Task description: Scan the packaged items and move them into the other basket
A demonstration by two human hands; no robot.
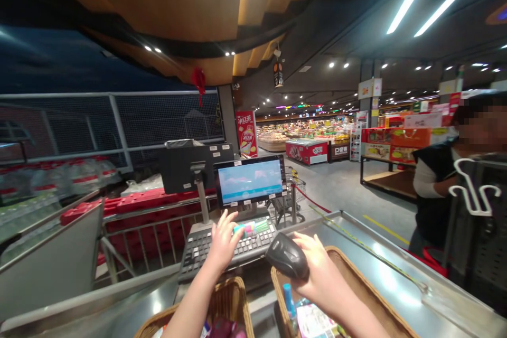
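Right hand [321, 270], low at five o'clock, is wrapped around a dark handheld scanner [288, 256], whose head points toward nine o'clock. Under that wrist sits a wicker basket [350, 270] holding a blue-capped bottle [288, 296] and some printed packets. A second wicker basket [232, 296] lies at six o'clock, beneath the left forearm, with goods inside that are too cut off to name.

Left hand [223, 241] reaches out toward twelve o'clock and pinches a small green-and-pink tube [250, 228] by one end. The tube lies sideways just above the keyboard [206, 251] — whether it touches the keys cannot be told. Tube and scanner are near each other but apart.

Both baskets and the keyboard sit on a steel desk [396, 281] that runs off toward three o'clock. Just behind the keyboard a lit screen [250, 180] faces the wearer, and at its eleven o'clock stands a second monitor [186, 169], seen from the back.

Farther off, at three o'clock, another person [433, 185] in a dark vest stands beside the desk, partly behind a rack with white hooks [473, 193]. At one o'clock a wire shopping cart [293, 195] waits on the grey floor — beyond it, lit produce stands.
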